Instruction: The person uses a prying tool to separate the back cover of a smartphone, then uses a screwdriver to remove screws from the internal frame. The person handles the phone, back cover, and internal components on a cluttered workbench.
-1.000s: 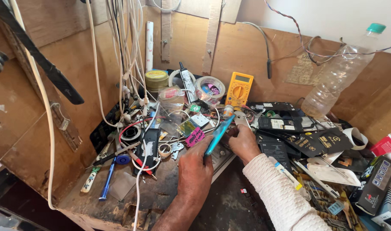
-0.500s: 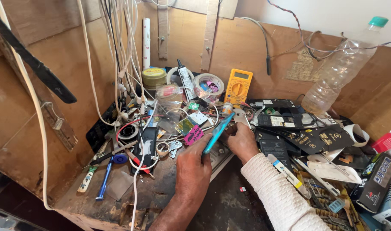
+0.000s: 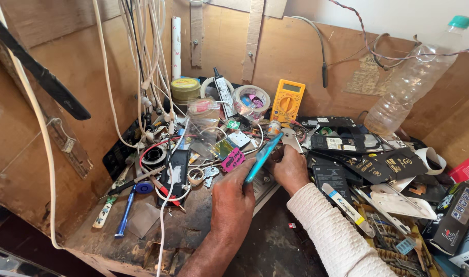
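Both hands grip a teal phone (image 3: 263, 156), tilted on edge above the cluttered tabletop (image 3: 193, 231): the left hand (image 3: 233, 197) props it from below, the right hand (image 3: 290, 166) steadies its upper end. A yellow multimeter (image 3: 287, 100) stands close behind, in reach.

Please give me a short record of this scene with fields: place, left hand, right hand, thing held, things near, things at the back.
place: cluttered wooden workbench in a corner
left hand: left hand grips the lower edge of the phone
right hand: right hand holds the phone from the other side
thing held: teal phone, tilted on edge between both hands
things near: pink tag, black phone, blue screwdriver
things at the back: yellow multimeter, tape roll, clear plastic bottle, hanging white cables
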`<state>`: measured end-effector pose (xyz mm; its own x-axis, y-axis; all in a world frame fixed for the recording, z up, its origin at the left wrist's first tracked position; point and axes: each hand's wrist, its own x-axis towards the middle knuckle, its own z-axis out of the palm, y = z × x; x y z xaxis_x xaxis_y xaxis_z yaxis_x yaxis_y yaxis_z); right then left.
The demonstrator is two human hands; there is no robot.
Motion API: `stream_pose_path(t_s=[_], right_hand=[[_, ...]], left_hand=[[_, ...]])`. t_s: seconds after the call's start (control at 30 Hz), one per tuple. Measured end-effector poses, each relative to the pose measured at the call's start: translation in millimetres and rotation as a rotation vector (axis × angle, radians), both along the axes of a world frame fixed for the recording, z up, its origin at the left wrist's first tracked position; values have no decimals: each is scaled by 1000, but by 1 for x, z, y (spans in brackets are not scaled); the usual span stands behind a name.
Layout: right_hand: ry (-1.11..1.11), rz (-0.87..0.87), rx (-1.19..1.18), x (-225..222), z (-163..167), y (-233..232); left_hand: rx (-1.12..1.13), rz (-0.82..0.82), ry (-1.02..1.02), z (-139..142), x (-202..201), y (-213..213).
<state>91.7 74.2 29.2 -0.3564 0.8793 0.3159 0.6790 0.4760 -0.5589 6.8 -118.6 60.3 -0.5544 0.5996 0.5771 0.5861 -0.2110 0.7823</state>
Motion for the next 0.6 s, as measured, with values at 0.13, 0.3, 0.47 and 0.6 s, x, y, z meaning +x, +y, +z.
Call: stream_pose_path(t_s=[0.13, 0.3, 0.47, 0.6], right_hand=[[10, 3, 2, 1, 2, -1], [28, 0, 5, 1, 4, -4], [11, 3, -1, 2, 7, -7], [12, -11, 1, 1, 11, -11]], left_hand=[[2, 3, 4, 2, 0, -1], [-16, 0, -12, 3, 1, -2], [-14, 9, 13, 1, 1, -2], [18, 14, 8, -1, 1, -1]])
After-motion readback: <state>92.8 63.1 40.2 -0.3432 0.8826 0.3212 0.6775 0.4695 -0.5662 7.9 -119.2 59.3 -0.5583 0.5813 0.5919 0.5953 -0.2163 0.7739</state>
